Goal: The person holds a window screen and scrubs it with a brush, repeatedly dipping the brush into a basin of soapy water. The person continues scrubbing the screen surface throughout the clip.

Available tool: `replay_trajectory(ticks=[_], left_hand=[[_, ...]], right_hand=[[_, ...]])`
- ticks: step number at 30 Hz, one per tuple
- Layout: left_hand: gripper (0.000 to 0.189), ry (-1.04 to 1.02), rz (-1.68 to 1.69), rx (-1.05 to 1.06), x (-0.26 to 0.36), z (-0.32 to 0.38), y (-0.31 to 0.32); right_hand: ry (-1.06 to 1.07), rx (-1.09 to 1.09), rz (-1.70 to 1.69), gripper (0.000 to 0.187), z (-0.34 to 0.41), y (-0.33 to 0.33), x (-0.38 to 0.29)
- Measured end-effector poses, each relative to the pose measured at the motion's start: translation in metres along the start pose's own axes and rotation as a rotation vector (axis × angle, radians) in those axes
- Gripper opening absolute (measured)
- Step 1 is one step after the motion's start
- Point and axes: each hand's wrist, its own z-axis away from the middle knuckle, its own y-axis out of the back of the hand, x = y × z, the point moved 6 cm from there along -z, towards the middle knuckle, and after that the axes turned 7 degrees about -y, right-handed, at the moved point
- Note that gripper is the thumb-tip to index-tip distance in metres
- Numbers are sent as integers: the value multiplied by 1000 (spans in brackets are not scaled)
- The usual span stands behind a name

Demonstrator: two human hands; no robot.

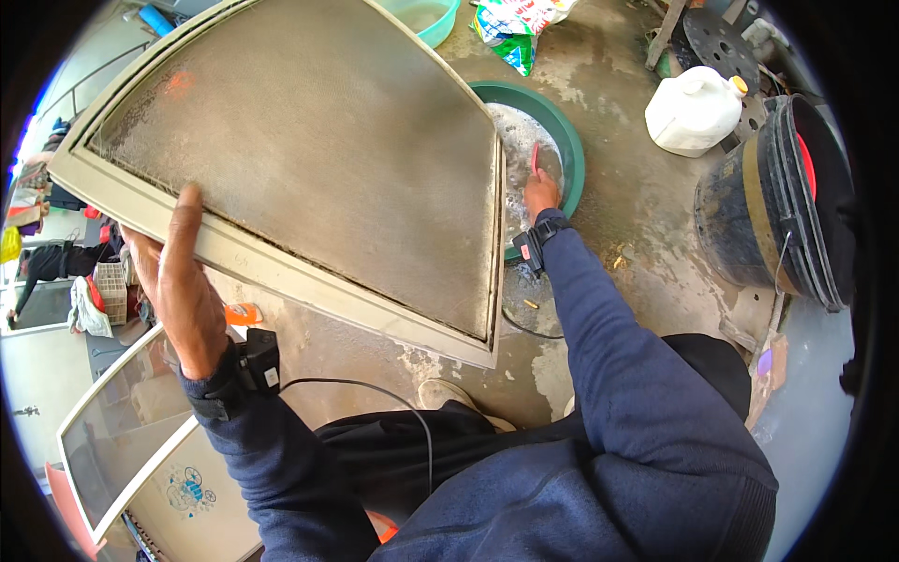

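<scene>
My left hand (184,295) grips the pale frame of a window screen (316,140), thumb on the front face. The screen is tilted up before me, its mesh grimy and dirt lining the frame's inner edge. To its right, my right hand (543,193) is closed around a slim red tool (536,159) over a green plastic basin (574,154). Foamy water (516,130) fills the basin, and the screen's edge hides its left part. Whether the tool has bristles cannot be seen.
A white plastic jug (692,112) and a black bucket (744,204) stand at right. A printed plastic bag (518,31) and a light-green basin (432,17) lie beyond. Another framed screen (119,414) leans at lower left. A black cable (393,390) runs from my left wrist.
</scene>
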Motion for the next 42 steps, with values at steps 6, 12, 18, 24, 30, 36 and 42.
replay_trajectory(ticks=[6, 12, 18, 24, 30, 36, 42], left_hand=[[40, -73, 69, 46, -12, -18, 10], [37, -252, 67, -15, 6, -13, -8], [29, -281, -115, -57, 21, -1, -12], [32, -173, -32, 19, 14, 21, -2], [25, -159, -10, 24, 9, 22, 1], [29, -316, -144, 43, 22, 23, -3], [33, -289, -149, 22, 23, 26, -7]], right_hand=[[180, 219, 111, 44, 0, 11, -8], [-108, -162, -379, 35, 69, -33, -18], [839, -55, -415, 45, 203, -21, -121], [491, -136, -76, 43, 187, -18, -92], [730, -114, -350, 47, 210, -22, -119], [337, -79, 80, 53, 183, -19, -97], [603, -183, -296, 49, 186, -21, -91]])
